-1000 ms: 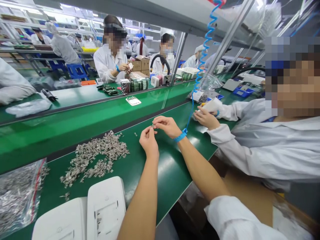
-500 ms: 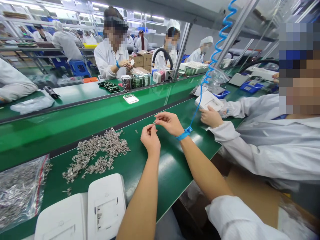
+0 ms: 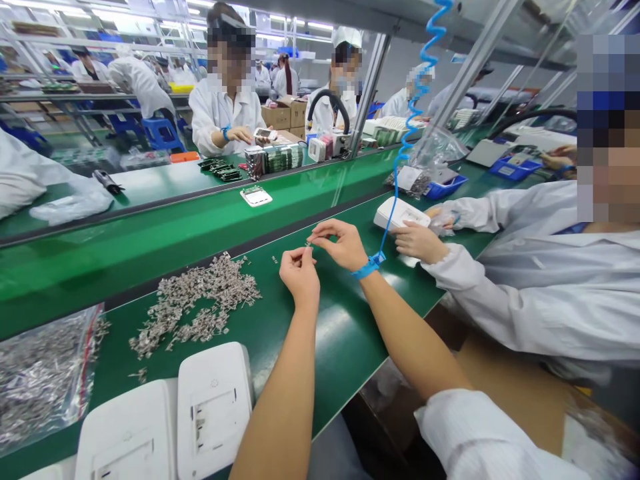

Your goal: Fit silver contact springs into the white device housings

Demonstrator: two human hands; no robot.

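My left hand (image 3: 301,275) and my right hand (image 3: 340,245) meet fingertip to fingertip above the green bench. Between them is a tiny metal clip (image 3: 309,245), pinched by both; its exact shape is too small to make out. A blue wrist strap (image 3: 369,265) circles my right wrist. To the left of my hands spreads a pile of small silvery metal clips (image 3: 200,300), with one loose clip (image 3: 275,259) nearer my left hand. White plastic housings (image 3: 215,400) with rectangular recesses lie beside my left forearm.
A clear zip bag (image 3: 45,373) of metal pieces lies at far left. Beyond the bench runs a green conveyor (image 3: 190,237) carrying a white housing (image 3: 256,196). On the right, a co-worker's hand (image 3: 420,241) holds another white housing (image 3: 400,212). A blue coiled cord (image 3: 411,120) hangs down to my strap.
My hands keep nearly the same pinch and position. The housing on the conveyor appears slightly further left, and the co-worker at right has shifted the white housing a little left.
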